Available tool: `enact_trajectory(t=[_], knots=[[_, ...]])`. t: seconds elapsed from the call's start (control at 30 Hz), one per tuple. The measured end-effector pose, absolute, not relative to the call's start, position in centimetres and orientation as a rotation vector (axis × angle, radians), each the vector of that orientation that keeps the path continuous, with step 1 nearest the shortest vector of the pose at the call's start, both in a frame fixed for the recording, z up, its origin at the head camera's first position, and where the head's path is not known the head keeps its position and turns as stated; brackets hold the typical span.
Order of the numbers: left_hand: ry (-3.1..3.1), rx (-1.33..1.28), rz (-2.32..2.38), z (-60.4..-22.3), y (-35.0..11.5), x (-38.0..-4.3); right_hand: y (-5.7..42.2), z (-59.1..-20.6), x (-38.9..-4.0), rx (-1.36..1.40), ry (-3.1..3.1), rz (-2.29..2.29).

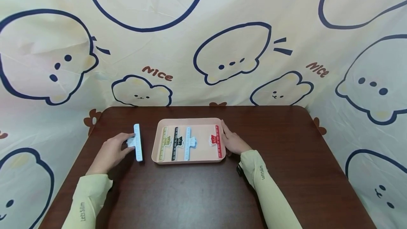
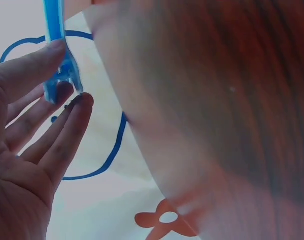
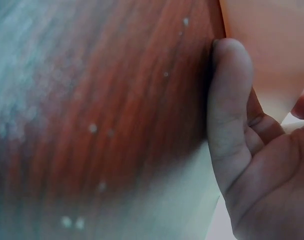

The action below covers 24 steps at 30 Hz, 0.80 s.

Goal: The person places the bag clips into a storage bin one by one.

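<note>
My left hand (image 1: pixel 109 153) pinches a light blue bag clip (image 1: pixel 138 142) by its handles between thumb and fingers, left of the tray. In the left wrist view, the thumb presses one side of the blue clip (image 2: pixel 55 22) and fingertips meet the other. The pink tray (image 1: pixel 203 163) holds a green clip (image 1: pixel 163 144), a black clip (image 1: pixel 175 144), another blue clip (image 1: pixel 188 144) and a red clip (image 1: pixel 218 141). Against the tray's right side rests my right hand (image 1: pixel 234 142), fingers along the edge. A straight thumb (image 3: pixel 229 95) touches the tray wall in the right wrist view.
The dark brown wooden table (image 1: pixel 190 193) carries the tray near its far edge. Behind and at both sides hangs a pale curtain (image 1: pixel 178 52) printed with cartoon outlines.
</note>
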<state>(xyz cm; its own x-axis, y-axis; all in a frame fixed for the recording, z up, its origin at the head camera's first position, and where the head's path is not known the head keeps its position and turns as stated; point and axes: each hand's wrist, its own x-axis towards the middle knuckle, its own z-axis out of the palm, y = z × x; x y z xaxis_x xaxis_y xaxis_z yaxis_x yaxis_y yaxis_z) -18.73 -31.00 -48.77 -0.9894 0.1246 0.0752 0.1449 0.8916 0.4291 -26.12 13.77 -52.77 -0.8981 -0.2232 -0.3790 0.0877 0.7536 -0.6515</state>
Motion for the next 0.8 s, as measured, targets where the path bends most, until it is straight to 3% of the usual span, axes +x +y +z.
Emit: enact_trajectory(t=[0.8], knots=[[-2.961, -0.300, -0.916, -46.6, -26.8, -19.5, 13.8, -52.9, -26.1, -0.093, 2.504, -0.973]])
